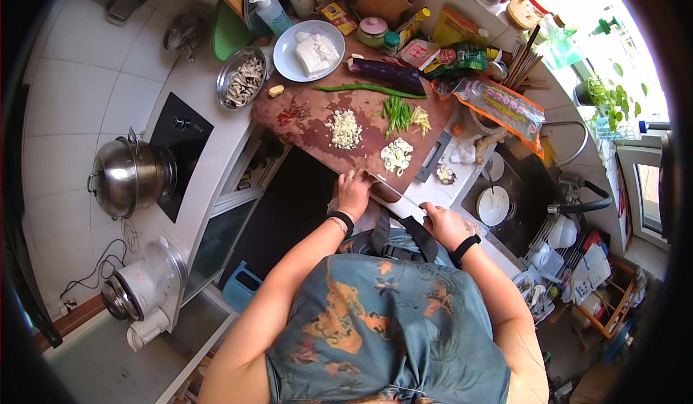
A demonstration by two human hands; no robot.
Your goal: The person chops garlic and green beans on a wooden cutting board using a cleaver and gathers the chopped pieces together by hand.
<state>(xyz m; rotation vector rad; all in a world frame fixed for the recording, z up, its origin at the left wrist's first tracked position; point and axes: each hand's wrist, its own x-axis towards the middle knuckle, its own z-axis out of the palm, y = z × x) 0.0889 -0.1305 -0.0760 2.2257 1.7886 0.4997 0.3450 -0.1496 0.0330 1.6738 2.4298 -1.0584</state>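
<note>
My right hand is closed on the handle of a kitchen knife, whose thin blade runs left along the near edge of the wooden cutting board. At the blade's far end, my left hand has its fingers bent at the board's edge; a small white piece lies close by. Minced garlic, white sliced rounds, chopped green pieces, pale yellow strips and chopped red pieces lie in separate heaps. Behind them are a long green pepper and an eggplant.
A plate of tofu and a metal bowl of sliced mushrooms stand at the board's back left. On the right is a sink holding bowls. A metal pot sits on the left cooktop. Jars and packets line the back.
</note>
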